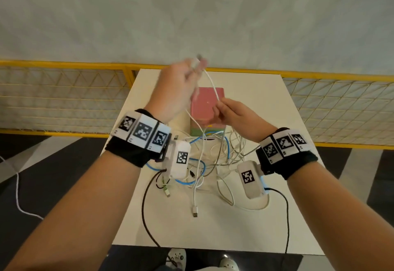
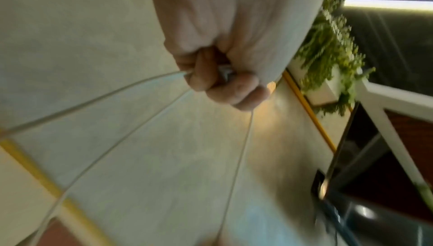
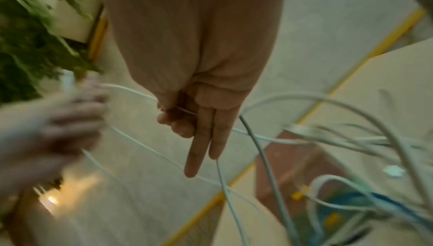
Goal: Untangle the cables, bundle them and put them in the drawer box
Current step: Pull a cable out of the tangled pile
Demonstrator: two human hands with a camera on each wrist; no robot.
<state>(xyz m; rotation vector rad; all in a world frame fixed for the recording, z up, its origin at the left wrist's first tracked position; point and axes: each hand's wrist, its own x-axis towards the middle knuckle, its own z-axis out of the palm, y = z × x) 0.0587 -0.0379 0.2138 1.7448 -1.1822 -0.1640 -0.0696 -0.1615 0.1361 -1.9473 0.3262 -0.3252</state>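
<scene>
My left hand (image 1: 195, 67) is raised above the far side of the table and grips the plug end of a thin white cable (image 1: 213, 83); in the left wrist view its curled fingers (image 2: 218, 79) close round the plug. My right hand (image 1: 221, 103) pinches the same cable lower down, over the pink drawer box (image 1: 204, 108). In the right wrist view the thumb and forefinger (image 3: 174, 118) hold the cable while two fingers stay straight. From there the cable drops into a tangle of white, grey and blue cables (image 1: 215, 155) lying in front of the box.
A white table (image 1: 266, 217) bears everything. A loose USB plug (image 1: 195, 212) and a green-tipped lead (image 1: 165, 190) lie near its front. Black leads hang from both wrist cameras. A yellow mesh railing (image 1: 64, 93) runs behind the table, and shoes show below its front edge.
</scene>
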